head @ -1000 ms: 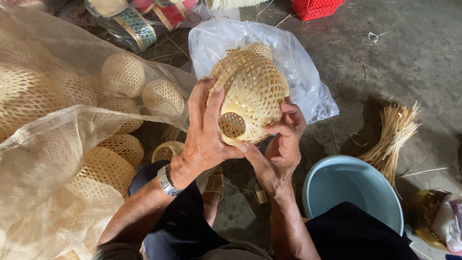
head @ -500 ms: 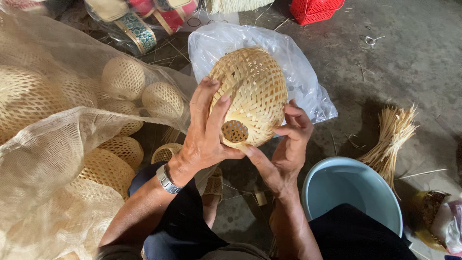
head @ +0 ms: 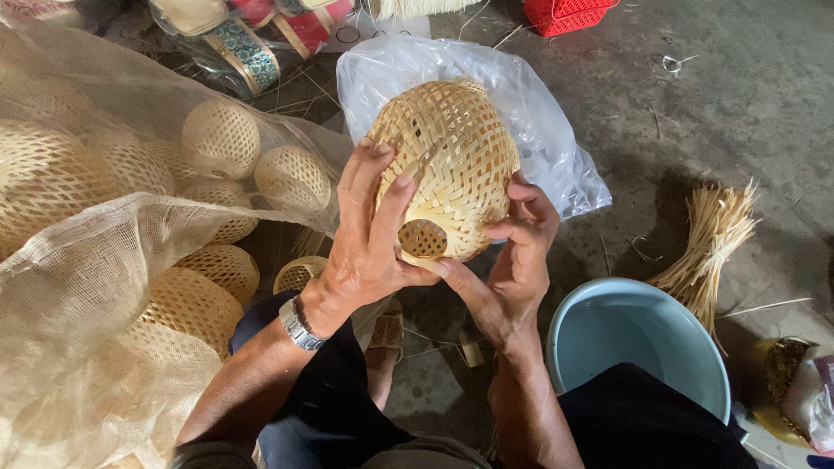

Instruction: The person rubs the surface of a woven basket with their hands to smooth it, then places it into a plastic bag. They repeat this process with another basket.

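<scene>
Since a second ago I have turned the woven basket (head: 452, 165) a little, so its small round hole now faces down toward me, and my fingers have slid along its sides. My left hand (head: 369, 234) is closed around the left side, fingers spread up over the weave and thumb near the hole. My right hand (head: 512, 252) is wrapped on the lower right side, thumb pressing at the bottom edge. The basket is up in the air, in front of a clear plastic bag (head: 547, 148) on the floor. The weaving looks nearly all done; I think only the edge around the hole is left to fix. Many finished baskets sit in the net sack (head: 104, 287) on my left. A blue tub (head: 643, 339) and a bundle of thin strips (head: 708, 243) are on my right.
</scene>
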